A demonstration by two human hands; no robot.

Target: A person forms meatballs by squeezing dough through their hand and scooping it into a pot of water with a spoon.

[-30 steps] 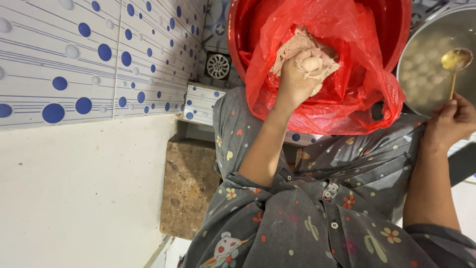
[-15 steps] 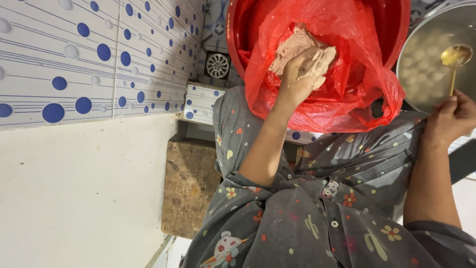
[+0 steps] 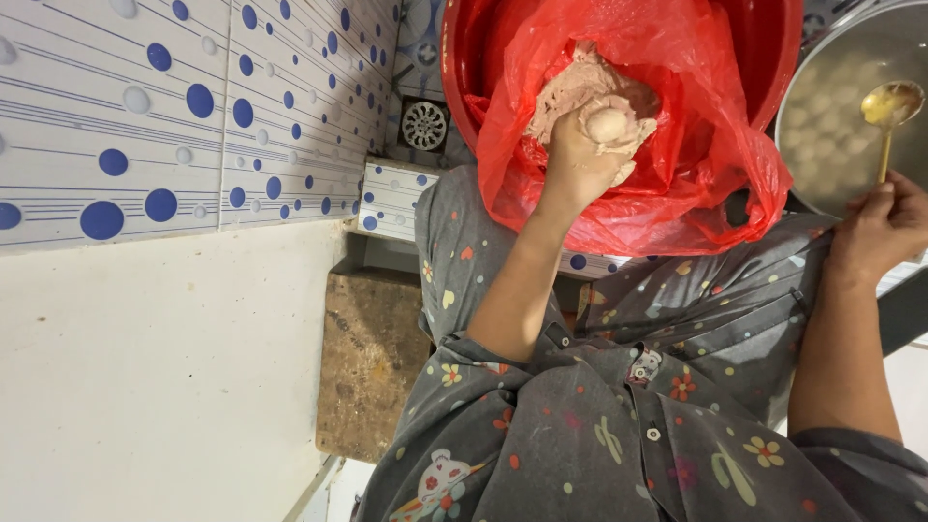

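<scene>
My left hand [image 3: 585, 155] is inside a red plastic bag [image 3: 677, 193] that lines a red basin [image 3: 773, 58]. It is closed on a lump of pinkish paste [image 3: 580, 87], and a round ball of paste [image 3: 607, 124] bulges out at the top of the fist. My right hand [image 3: 884, 227] holds a gold spoon [image 3: 891, 104] by its handle. The spoon's bowl hangs over a metal pot [image 3: 841, 116] of cloudy water with pale balls in it.
My lap in grey flowered clothing [image 3: 628, 387] fills the lower middle. A wall of white tiles with blue dots [image 3: 193, 116] is at the left, a round floor drain [image 3: 424, 126] beside the basin, and a brown stone block [image 3: 372, 358] below it.
My left hand has closed into a fist and pressed a round ball of paste out at its top. The spoon hand has barely moved.
</scene>
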